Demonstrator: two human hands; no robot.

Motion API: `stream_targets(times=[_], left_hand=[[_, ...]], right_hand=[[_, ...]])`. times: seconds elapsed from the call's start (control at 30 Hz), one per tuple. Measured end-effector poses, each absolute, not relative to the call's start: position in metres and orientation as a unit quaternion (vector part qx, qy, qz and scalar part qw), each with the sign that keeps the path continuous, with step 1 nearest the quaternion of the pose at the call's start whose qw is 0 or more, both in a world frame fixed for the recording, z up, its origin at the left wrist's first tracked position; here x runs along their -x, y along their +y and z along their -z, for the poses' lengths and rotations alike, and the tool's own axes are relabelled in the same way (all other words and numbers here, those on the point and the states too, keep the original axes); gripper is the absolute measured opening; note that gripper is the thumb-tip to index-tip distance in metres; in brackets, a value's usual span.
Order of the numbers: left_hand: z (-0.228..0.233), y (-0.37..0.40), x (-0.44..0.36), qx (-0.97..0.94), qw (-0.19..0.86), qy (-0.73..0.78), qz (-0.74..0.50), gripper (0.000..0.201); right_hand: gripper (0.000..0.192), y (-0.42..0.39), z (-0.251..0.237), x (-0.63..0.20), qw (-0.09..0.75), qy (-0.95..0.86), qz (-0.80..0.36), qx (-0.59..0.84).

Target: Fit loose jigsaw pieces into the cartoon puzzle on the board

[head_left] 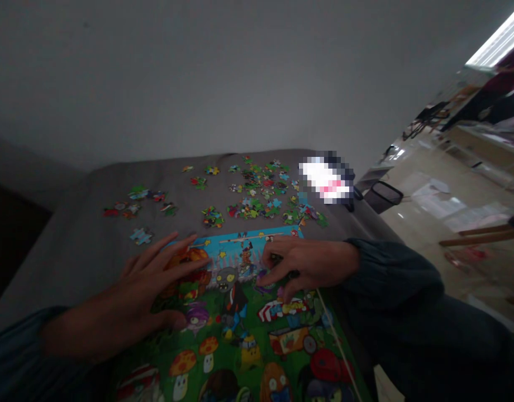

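Observation:
A cartoon puzzle board (244, 312) with zombies, mushrooms and a blue sky strip lies in front of me. My left hand (152, 285) rests over its upper left part, fingers spread, with nothing held. Over the upper right part is my right hand (299, 262), its fingers bent and apart, the tips touching the board or just above it. I see no piece in its fingers. The picture under both hands is partly hidden. A light blue puzzle piece (141, 235) lies on the cloth just beyond my left fingertips.
Loose puzzle pieces (261, 181) lie in heaps past the board, with a smaller group (135, 204) at the left. A grey cloth (85, 223) covers the table, which stands against a pale wall (198, 78). A blurred-out bright item (326, 178) sits at the back right corner.

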State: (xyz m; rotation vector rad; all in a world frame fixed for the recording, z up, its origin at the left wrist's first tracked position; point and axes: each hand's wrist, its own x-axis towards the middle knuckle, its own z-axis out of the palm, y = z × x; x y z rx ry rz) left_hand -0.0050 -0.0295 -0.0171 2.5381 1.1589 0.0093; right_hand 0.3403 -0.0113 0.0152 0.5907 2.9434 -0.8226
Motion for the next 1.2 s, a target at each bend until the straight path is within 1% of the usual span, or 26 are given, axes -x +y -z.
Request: stream_targets(times=[0.13,0.33,0.43,0.5,0.57,0.63,0.7,0.77,0.83,0.9,1.0,1.13,1.2], left_hand=[[0.016,-0.029,0.005,-0.893,0.176,0.415,-0.002,0.073],[0.017,-0.030,0.006,-0.896,0.168,0.410,0.010,0.068],[0.018,-0.029,0.009,-0.898,0.155,0.412,0.012,0.069],[0.019,-0.028,0.010,-0.901,0.143,0.409,0.018,0.071],[0.020,-0.027,0.011,-0.907,0.129,0.400,0.022,0.070],[0.020,-0.027,0.011,-0.913,0.116,0.390,0.013,0.070],[0.022,-0.028,0.011,-0.918,0.107,0.383,-0.004,0.070],[0.024,-0.030,0.012,-0.918,0.103,0.383,-0.025,0.070],[0.025,-0.031,0.012,-0.914,0.102,0.389,-0.049,0.065],[0.025,-0.032,0.011,-0.913,0.095,0.390,-0.072,0.059],[0.022,-0.035,0.002,-0.928,0.070,0.357,-0.080,0.055],[0.019,-0.049,-0.024,-0.953,0.007,0.291,-0.079,0.059],[0.019,-0.057,-0.037,-0.964,-0.015,0.257,-0.066,0.065]], right_hand=[[0.039,-0.012,-0.017,-0.341,0.024,0.946,0.262,-0.192],[0.040,-0.012,-0.019,-0.340,0.039,0.948,0.251,-0.193],[0.039,-0.011,-0.016,-0.340,0.022,0.949,0.254,-0.187],[0.041,-0.009,-0.015,-0.342,-0.012,0.948,0.257,-0.185],[0.042,-0.004,-0.016,-0.348,-0.072,0.944,0.258,-0.191],[0.037,0.003,-0.018,-0.357,-0.172,0.926,0.243,-0.231],[0.029,0.013,-0.021,-0.371,-0.299,0.880,0.193,-0.314],[0.023,0.024,-0.024,-0.387,-0.416,0.802,0.117,-0.412],[0.021,0.034,-0.025,-0.403,-0.483,0.726,0.055,-0.486],[0.020,0.042,-0.024,-0.417,-0.483,0.696,0.021,-0.531],[0.022,0.049,-0.017,-0.427,-0.416,0.718,0.004,-0.558],[0.025,0.053,-0.007,-0.428,-0.340,0.757,-0.038,-0.556],[0.028,0.055,-0.001,-0.425,-0.293,0.775,-0.052,-0.558]])
